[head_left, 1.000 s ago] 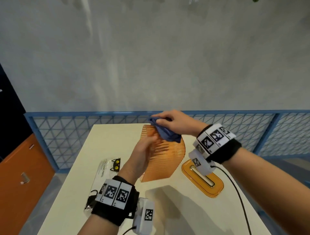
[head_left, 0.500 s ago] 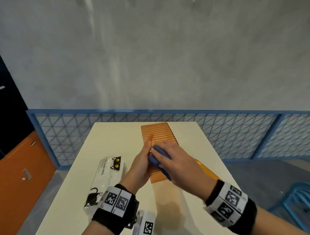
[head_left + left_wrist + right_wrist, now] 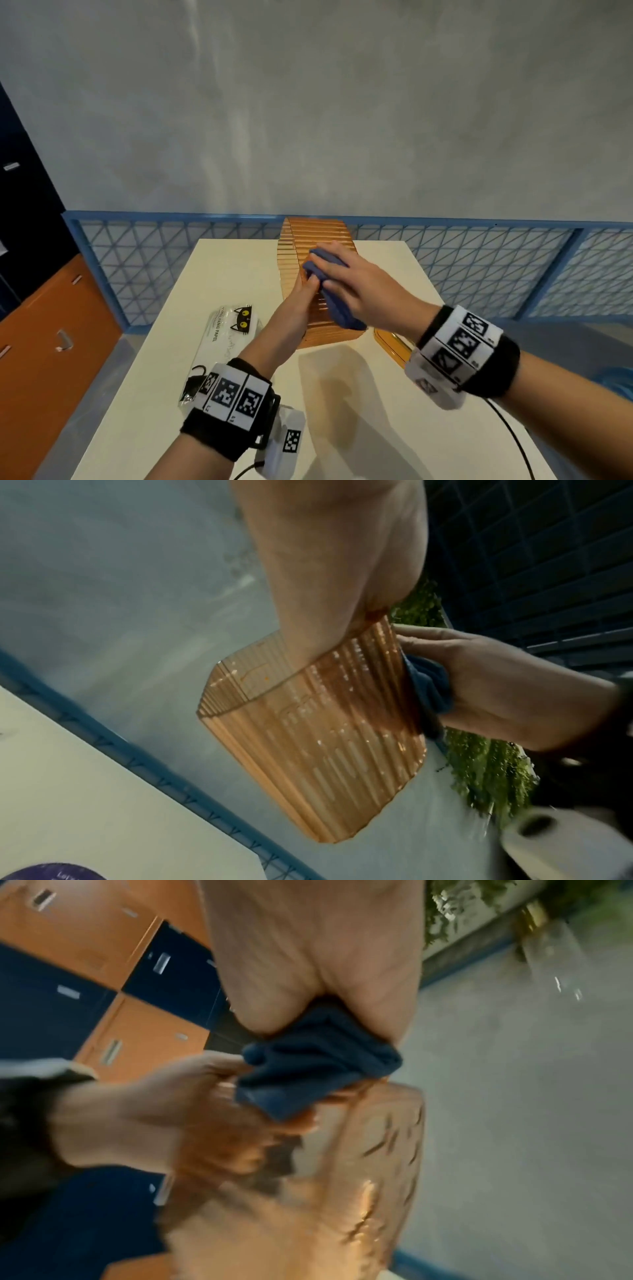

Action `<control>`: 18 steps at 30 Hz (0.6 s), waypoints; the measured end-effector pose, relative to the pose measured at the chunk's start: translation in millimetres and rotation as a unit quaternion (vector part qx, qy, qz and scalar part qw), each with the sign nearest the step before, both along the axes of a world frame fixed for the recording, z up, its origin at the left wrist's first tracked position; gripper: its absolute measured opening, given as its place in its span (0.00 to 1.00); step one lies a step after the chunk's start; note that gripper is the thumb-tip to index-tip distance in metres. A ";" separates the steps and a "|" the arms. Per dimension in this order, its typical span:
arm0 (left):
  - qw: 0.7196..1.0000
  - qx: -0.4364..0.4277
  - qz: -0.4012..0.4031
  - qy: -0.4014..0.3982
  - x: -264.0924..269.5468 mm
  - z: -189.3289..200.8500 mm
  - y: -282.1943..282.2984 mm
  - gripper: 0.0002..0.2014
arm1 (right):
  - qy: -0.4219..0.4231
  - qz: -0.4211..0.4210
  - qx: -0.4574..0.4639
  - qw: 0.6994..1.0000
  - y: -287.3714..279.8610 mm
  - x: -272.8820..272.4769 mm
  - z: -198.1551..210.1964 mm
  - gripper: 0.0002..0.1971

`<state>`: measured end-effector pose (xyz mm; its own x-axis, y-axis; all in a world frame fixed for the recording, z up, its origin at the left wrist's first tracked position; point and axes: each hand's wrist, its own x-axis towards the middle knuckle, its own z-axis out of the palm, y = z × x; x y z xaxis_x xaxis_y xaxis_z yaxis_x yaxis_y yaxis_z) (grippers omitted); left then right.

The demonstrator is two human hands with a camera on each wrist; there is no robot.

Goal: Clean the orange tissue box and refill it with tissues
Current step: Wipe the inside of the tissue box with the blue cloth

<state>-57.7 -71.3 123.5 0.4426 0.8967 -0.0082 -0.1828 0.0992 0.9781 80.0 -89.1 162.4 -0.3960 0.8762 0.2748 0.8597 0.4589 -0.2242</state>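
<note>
The ribbed, translucent orange tissue box [image 3: 317, 240] is held up above the white table [image 3: 164, 342], long side towards me. My left hand [image 3: 301, 294] grips its near left edge, thumb outside; in the left wrist view the fingers reach inside the tissue box [image 3: 308, 750]. My right hand [image 3: 352, 284] presses a folded blue cloth [image 3: 337, 308] flat against the ribbed top face. The right wrist view shows the cloth [image 3: 315, 1058] bunched under my palm against the box [image 3: 342, 1177]. The wrapped tissue pack [image 3: 222, 342] with a black cat print lies on the table at left.
The orange box lid [image 3: 390, 346] with its slot lies on the table right of the box, partly hidden by my right wrist. A blue mesh railing [image 3: 479, 267] runs behind the table. Orange and dark blue lockers [image 3: 44, 325] stand at left.
The box has been lifted and tilted higher, its far end now over the railing. My right hand with the cloth slid along the ribbed face, from the far end a second ago to mid-box.
</note>
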 end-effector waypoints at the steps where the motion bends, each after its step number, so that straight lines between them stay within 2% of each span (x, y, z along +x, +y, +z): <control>1: 1.000 0.002 -0.007 0.017 1.0 -0.7 -2.4 0.21 | -0.004 -0.010 -0.006 1.000 8.6 0.5 5.2 0.24; 5: 0.995 0.006 -0.059 0.076 12.6 -0.1 -12.4 0.27 | -0.011 -0.080 -0.060 0.995 68.3 13.9 42.3 0.22; 7: 0.993 0.011 -0.070 0.093 16.1 0.1 -13.9 0.32 | 0.000 -0.089 -0.080 0.993 78.6 16.4 50.2 0.21; 10: 0.994 0.023 -0.051 0.090 13.3 -2.8 -11.6 0.31 | -0.005 -0.075 -0.049 0.996 53.3 11.9 35.6 0.23; 12: 0.995 0.032 -0.031 0.088 9.0 -8.1 -11.1 0.31 | -0.005 -0.023 0.016 1.000 19.9 6.2 10.7 0.23; 14: 0.994 0.046 -0.029 0.099 7.6 -13.9 -10.1 0.37 | 0.030 0.014 0.049 0.998 -2.5 4.9 -7.8 0.24; 16: 0.993 0.036 -0.042 0.100 10.0 -18.6 -7.7 0.40 | 0.041 -0.003 0.041 0.998 2.7 11.9 -7.4 0.24; 18: 0.993 0.032 -0.062 0.098 12.6 -18.7 -9.4 0.35 | 0.064 -0.082 0.020 0.994 26.6 24.7 3.0 0.23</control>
